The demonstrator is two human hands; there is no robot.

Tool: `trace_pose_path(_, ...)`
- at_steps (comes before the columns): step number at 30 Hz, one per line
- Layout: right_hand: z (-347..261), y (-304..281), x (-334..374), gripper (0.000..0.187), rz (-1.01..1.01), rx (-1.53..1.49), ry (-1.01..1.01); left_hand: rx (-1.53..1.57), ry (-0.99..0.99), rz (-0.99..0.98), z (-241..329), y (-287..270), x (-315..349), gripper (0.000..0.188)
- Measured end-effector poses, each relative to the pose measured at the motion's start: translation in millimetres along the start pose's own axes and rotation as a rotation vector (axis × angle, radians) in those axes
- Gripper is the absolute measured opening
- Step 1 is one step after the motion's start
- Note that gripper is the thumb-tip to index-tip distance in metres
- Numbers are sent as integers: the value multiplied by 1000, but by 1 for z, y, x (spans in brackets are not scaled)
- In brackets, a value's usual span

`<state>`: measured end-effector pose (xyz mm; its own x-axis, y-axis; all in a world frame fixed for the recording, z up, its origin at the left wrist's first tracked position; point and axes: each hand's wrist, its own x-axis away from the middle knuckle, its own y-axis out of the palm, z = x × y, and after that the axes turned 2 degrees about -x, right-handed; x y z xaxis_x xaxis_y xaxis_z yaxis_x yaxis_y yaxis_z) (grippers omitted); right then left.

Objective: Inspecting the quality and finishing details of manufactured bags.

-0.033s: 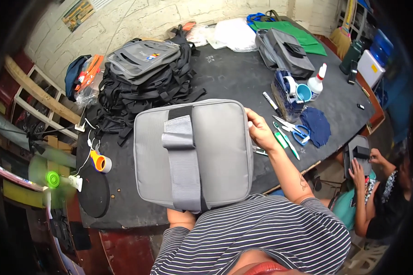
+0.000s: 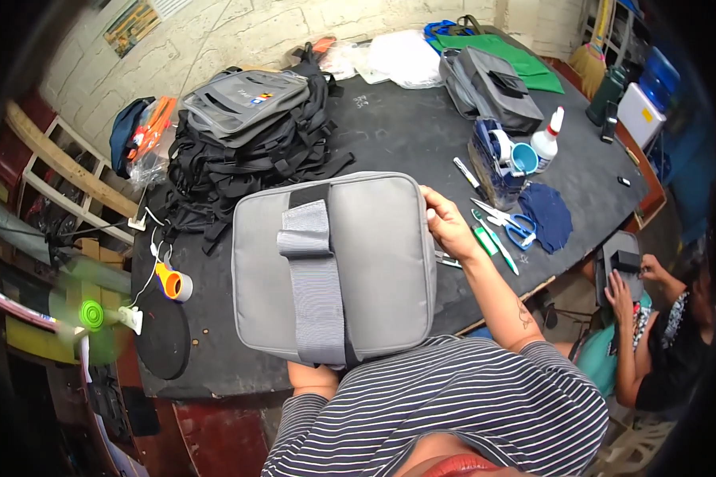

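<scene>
the right hand (image 2: 447, 224) grips the right edge of a grey fabric backpack with a wide strap (image 2: 334, 266); the left hand's grasp is hidden beneath it.

Grey bag (image 2: 334, 266) — right hand (image 2: 447, 225) at edge

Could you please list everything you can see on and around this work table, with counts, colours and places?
grey bag: one, grey with webbing strap, table front.
table: one, black.
pile of backpacks: several, black and grey, back left.
grey bag at the back: one, back right.
scissors: one pair, blue-handled, right.
glue bottle: one, white, right.
tape roll: one, orange, left edge.
co-worker: one, seated lower right.
right hand: on the bag's right edge.
left hand: under the bag's near edge, mostly hidden.
</scene>
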<state>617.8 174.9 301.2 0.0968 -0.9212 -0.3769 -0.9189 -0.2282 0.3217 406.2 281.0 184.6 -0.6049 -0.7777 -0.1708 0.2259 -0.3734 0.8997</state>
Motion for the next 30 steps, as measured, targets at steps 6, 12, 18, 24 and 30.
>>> trace_pose_path(6,17,4,-3,61,75,66,-44,47,-19,-6,-15,-6,4,44)
trace_pose_path(12,23,3,-19,48,288,326,-96,89,-9,-23,-23,-8,6,44)
trace_pose_path(18,4,10,5,52,265,765,-20,134,17,-42,-27,-11,4,44)
trace_pose_path(24,-25,32,30,49,-222,63,690,171,79,-33,-23,-20,16,45)
trace_pose_path(30,36,-1,7,41,182,-770,217,191,45,147,-30,-11,21,43)
